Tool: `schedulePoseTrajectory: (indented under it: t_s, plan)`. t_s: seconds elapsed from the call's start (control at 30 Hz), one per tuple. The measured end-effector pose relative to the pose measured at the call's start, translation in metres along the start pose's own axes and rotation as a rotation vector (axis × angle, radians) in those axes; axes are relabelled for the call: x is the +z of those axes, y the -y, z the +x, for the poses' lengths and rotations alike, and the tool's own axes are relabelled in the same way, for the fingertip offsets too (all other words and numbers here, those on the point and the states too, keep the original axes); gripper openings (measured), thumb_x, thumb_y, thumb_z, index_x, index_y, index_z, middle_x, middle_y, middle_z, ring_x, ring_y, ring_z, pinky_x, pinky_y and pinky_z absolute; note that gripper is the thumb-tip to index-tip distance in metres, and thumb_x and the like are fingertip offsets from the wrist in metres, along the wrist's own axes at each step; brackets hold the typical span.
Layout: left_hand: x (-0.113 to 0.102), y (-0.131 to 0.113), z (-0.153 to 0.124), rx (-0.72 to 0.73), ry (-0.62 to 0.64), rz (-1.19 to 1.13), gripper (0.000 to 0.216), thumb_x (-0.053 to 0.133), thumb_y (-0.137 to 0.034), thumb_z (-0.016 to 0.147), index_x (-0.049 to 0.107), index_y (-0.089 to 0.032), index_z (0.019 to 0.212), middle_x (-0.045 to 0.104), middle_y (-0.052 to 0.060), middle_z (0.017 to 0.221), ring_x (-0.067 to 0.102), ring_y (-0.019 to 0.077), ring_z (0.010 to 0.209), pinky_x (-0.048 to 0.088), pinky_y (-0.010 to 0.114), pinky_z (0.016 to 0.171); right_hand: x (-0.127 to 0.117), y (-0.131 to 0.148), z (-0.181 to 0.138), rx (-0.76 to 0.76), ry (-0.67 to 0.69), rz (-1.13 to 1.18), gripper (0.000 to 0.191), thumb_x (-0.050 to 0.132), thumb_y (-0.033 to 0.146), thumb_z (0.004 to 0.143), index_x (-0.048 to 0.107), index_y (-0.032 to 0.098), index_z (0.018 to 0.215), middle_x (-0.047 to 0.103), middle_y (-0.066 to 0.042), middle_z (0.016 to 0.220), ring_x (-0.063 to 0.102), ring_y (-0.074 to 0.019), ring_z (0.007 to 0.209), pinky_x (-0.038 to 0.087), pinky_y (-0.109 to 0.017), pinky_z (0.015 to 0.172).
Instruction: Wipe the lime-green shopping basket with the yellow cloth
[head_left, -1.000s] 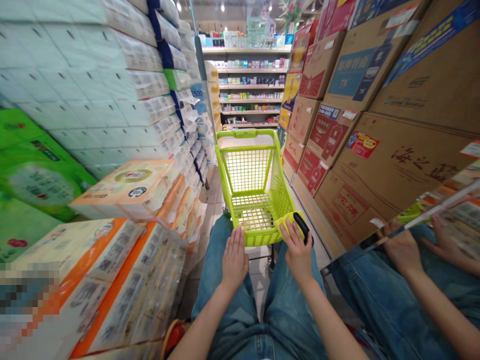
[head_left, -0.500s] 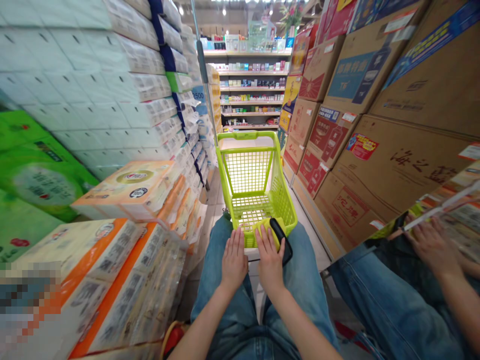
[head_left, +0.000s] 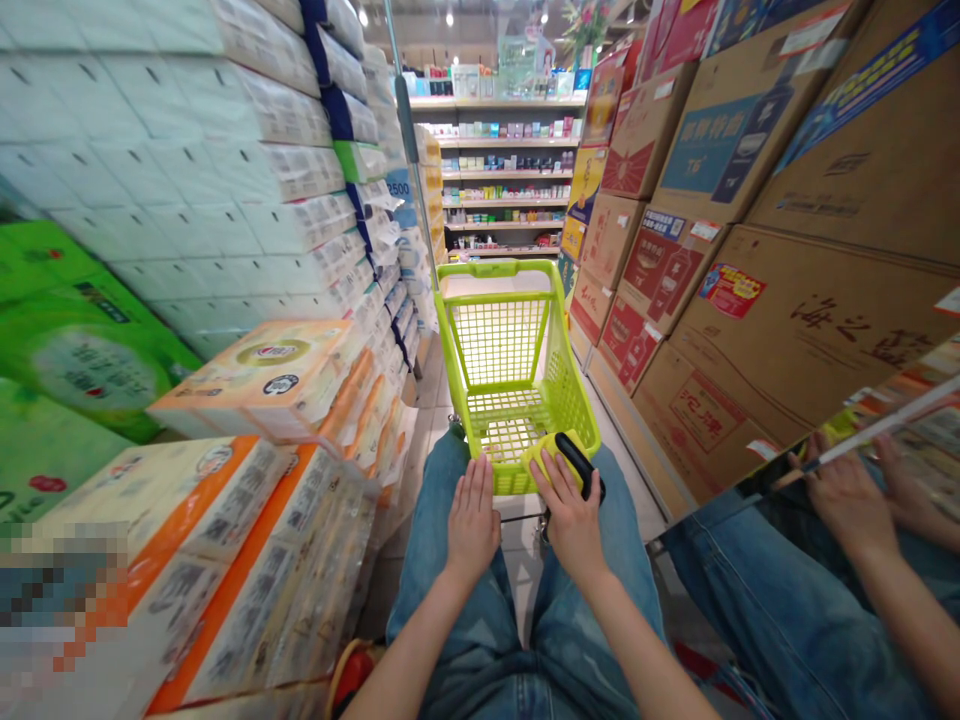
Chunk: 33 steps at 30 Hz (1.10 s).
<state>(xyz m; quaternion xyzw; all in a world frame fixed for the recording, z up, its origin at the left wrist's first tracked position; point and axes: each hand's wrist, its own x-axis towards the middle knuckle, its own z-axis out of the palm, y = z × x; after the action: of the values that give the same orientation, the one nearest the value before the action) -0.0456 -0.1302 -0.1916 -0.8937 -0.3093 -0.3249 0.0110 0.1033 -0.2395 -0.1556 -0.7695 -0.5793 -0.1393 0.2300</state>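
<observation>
A lime-green plastic shopping basket (head_left: 512, 400) stands in front of my knees, its inside showing a lattice floor and walls. My left hand (head_left: 474, 520) lies open, fingers stretched, against the basket's near wall. My right hand (head_left: 571, 510) has its fingers over a yellow pad-like piece with a black handle (head_left: 576, 465) at the basket's near right corner. The thumb is beside the handle; the piece's exact kind I cannot make out. Beneath the near rim, between my hands, runs a thin dark rod (head_left: 521, 518).
Tissue packs (head_left: 225, 260) rise in stacks on the left, with orange-and-white packs (head_left: 217, 560) nearer. Cartons (head_left: 832, 290) line the right side, and a mirror (head_left: 847, 510) there reflects my arms. Shelves (head_left: 510, 172) close the aisle ahead. A grey pole (head_left: 409, 130) stands left of the basket.
My right hand has shifted to the right, and the yellow piece with the black handle has moved and turned with it. The left hand stays nearly in place at the basket's near wall.
</observation>
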Motion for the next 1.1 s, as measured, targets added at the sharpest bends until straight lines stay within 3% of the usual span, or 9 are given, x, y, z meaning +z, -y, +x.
schedulePoseTrajectory:
  t_s: [0.17, 0.27, 0.47, 0.67, 0.8, 0.93, 1.1]
  plan:
    - [0.000, 0.000, 0.000, 0.009, -0.004, -0.013, 0.089, 0.044, -0.001, 0.078, 0.005, -0.014, 0.157, 0.030, 0.012, 0.160, 0.021, 0.0253, 0.150, 0.032, 0.046, 0.119, -0.009, -0.035, -0.003, 0.100, -0.063, -0.073, 0.085, 0.037, -0.003, 0.079, 0.024, 0.031, 0.155, 0.039, -0.005, 0.157, 0.030, -0.0196, 0.147, 0.000, -0.059, 0.119]
    - [0.000, 0.000, 0.000, 0.010, -0.002, -0.020, 0.089, 0.044, -0.001, 0.079, 0.004, -0.014, 0.157, 0.030, 0.012, 0.160, 0.021, 0.0255, 0.150, 0.031, 0.047, 0.119, -0.009, -0.036, -0.002, 0.135, -0.087, -0.087, 0.088, 0.036, -0.003, 0.078, 0.016, 0.033, 0.157, 0.039, -0.004, 0.157, 0.031, -0.0195, 0.146, 0.002, -0.060, 0.119]
    - [0.001, -0.001, -0.001, -0.004, -0.004, -0.022, 0.088, 0.044, -0.001, 0.079, 0.005, -0.013, 0.157, 0.028, 0.013, 0.161, 0.020, 0.0255, 0.151, 0.031, 0.047, 0.119, 0.005, 0.004, 0.001, 0.237, -0.119, -0.068, 0.087, 0.034, -0.002, 0.080, 0.011, 0.030, 0.158, 0.034, -0.005, 0.159, 0.026, -0.0214, 0.149, 0.005, -0.060, 0.118]
    - [0.001, 0.001, 0.000, 0.009, -0.013, -0.014, 0.087, 0.044, -0.003, 0.080, 0.005, -0.013, 0.157, 0.031, 0.013, 0.160, 0.020, 0.0248, 0.151, 0.033, 0.046, 0.118, 0.018, 0.056, 0.007, 0.085, -0.055, 0.023, 0.077, 0.035, 0.000, 0.085, 0.023, 0.029, 0.156, 0.039, -0.005, 0.157, 0.025, -0.0184, 0.149, -0.002, -0.056, 0.119]
    - [0.002, 0.002, -0.001, 0.022, -0.024, 0.003, 0.085, 0.044, -0.005, 0.082, 0.005, -0.012, 0.157, 0.033, 0.015, 0.158, 0.021, 0.0250, 0.150, 0.034, 0.047, 0.118, 0.020, 0.069, 0.011, 0.034, -0.062, 0.081, 0.069, 0.037, 0.003, 0.089, 0.030, 0.028, 0.153, 0.042, -0.005, 0.155, 0.026, -0.0161, 0.148, -0.011, -0.052, 0.119]
    - [0.002, 0.002, -0.001, 0.022, -0.004, 0.003, 0.085, 0.045, -0.004, 0.082, 0.005, -0.012, 0.157, 0.032, 0.015, 0.159, 0.020, 0.0253, 0.151, 0.033, 0.047, 0.119, 0.012, 0.053, 0.010, -0.027, -0.029, 0.086, 0.074, 0.037, 0.000, 0.088, 0.029, 0.033, 0.153, 0.042, -0.001, 0.155, 0.029, -0.0137, 0.146, -0.014, -0.052, 0.118]
    - [0.001, 0.000, -0.001, 0.007, -0.006, -0.016, 0.088, 0.044, -0.002, 0.080, 0.006, -0.014, 0.157, 0.030, 0.013, 0.160, 0.020, 0.0253, 0.150, 0.032, 0.047, 0.119, 0.000, 0.008, 0.001, 0.016, -0.023, 0.000, 0.082, 0.037, -0.004, 0.081, 0.027, 0.034, 0.153, 0.042, -0.002, 0.155, 0.032, -0.0159, 0.145, -0.010, -0.056, 0.118]
